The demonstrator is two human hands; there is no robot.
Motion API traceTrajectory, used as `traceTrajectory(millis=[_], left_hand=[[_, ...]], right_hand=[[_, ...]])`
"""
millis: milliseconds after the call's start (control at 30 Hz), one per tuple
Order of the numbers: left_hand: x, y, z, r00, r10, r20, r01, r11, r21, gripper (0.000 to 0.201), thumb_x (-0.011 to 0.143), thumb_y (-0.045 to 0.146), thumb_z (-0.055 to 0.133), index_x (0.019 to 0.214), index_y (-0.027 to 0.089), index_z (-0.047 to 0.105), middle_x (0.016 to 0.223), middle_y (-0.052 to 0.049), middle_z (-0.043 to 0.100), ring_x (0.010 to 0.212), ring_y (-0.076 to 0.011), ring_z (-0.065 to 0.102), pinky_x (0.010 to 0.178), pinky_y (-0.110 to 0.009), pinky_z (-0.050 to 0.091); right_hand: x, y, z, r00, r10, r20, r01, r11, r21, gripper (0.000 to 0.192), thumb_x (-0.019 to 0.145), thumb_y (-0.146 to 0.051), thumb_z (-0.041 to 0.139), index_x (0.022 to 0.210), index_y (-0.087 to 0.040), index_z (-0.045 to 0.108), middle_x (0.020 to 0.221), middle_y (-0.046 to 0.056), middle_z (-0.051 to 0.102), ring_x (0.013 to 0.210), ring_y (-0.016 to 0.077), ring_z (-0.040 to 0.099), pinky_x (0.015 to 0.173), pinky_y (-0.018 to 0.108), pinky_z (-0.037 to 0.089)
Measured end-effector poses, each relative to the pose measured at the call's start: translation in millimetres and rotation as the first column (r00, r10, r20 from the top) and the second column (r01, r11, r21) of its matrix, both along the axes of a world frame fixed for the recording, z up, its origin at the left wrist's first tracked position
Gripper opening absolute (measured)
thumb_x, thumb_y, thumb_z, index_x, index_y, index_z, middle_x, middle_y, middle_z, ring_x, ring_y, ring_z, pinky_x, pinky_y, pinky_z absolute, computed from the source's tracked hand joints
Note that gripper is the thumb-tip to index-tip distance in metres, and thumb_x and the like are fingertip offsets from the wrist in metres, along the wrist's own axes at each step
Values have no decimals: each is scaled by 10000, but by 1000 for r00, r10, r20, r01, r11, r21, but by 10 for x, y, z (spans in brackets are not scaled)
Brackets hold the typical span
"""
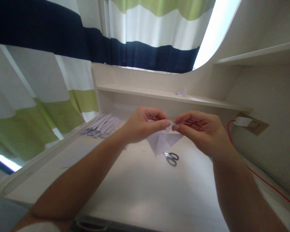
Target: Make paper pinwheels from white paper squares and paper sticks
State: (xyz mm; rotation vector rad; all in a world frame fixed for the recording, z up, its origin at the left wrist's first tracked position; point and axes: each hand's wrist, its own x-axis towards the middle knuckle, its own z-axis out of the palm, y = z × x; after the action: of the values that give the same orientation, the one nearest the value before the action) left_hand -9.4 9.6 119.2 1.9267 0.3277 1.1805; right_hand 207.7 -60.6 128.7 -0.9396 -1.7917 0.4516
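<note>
Left hand [142, 125]: centre of the frame, thumb and forefinger pinched shut on the top edge of a small folded white paper piece [163, 141]; the other fingers curl inward.

Right hand [200, 130]: just right of centre, fingertips closed on the same top edge, meeting the left hand's fingertips. The exact fold being gripped is hidden between the fingers.

Folded white paper piece: held in the air above the desk, its pointed lower part hanging below both hands; the upper part is covered by the fingers.

Small scissors with dark handles [171, 158]: lying flat on the pale wooden desk [145, 193], just below the paper; blade tips hidden behind it.

Fanned stack of white paper strips [102, 125]: left of centre on the desk, too blurred to count.

Small white paper scrap [182, 92]: on the pale shelf [159, 94], upper centre; shape unclear.

Thin red cable [263, 180]: right side, cut off at the frame's edge.

Striped curtain in navy, white and green [50, 64]: upper left.
</note>
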Motion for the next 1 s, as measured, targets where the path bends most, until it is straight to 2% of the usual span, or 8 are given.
traceTrajectory(millis=[267, 400, 500, 733, 1000], left_hand=[[-22, 1, 17, 1000, 2, -7, -1, 997, 72, 204, 858, 359, 864, 854, 163, 807, 784, -32, 767, 712, -125, 665, 648, -226, 500], [-13, -28, 13, 996, 62, 70, -76, 975, 208, 167, 865, 317, 859, 925, 173, 799, 875, -47, 788, 813, -150, 706, 796, -272, 565], [-7, -67, 3, 990, 79, 120, -110, 953, 283, 116, 871, 252, 844, 948, 191, 783, 915, -39, 783, 851, -151, 714, 842, -278, 579], [-29, -99, 24, 996, 19, 84, -44, 951, 305, 55, 875, 157, 814, 905, 187, 778, 891, -27, 780, 865, -147, 726, 837, -267, 584], [-23, -124, 43, 997, 19, 76, -39, 964, 262, 48, 890, 136, 771, 920, 171, 787, 909, -42, 791, 867, -146, 733, 843, -264, 592]], right_hand=[[-5, -7, 10, 1000, 20, -10, -21, 1000, -19, 23, 905, -265, 814, 916, -246, 821, 840, 35, 793, 777, 204, 725, 716, 343, 582], [-36, -9, 39, 996, 35, -81, -41, 997, -72, 69, 847, -288, 875, 870, -244, 827, 822, 38, 798, 745, 202, 724, 679, 333, 590], [-60, -6, 78, 987, 72, -144, -91, 988, -127, 127, 783, -313, 929, 818, -242, 831, 777, 33, 796, 708, 188, 720, 651, 309, 584], [-51, 7, 98, 972, 125, -202, -161, 972, -174, 147, 744, -312, 956, 797, -243, 838, 743, 25, 797, 690, 171, 720, 658, 290, 588], [-57, -6, 108, 975, 100, -198, -135, 976, -170, 181, 725, -346, 966, 787, -240, 833, 741, 30, 795, 684, 180, 727, 651, 299, 603]])
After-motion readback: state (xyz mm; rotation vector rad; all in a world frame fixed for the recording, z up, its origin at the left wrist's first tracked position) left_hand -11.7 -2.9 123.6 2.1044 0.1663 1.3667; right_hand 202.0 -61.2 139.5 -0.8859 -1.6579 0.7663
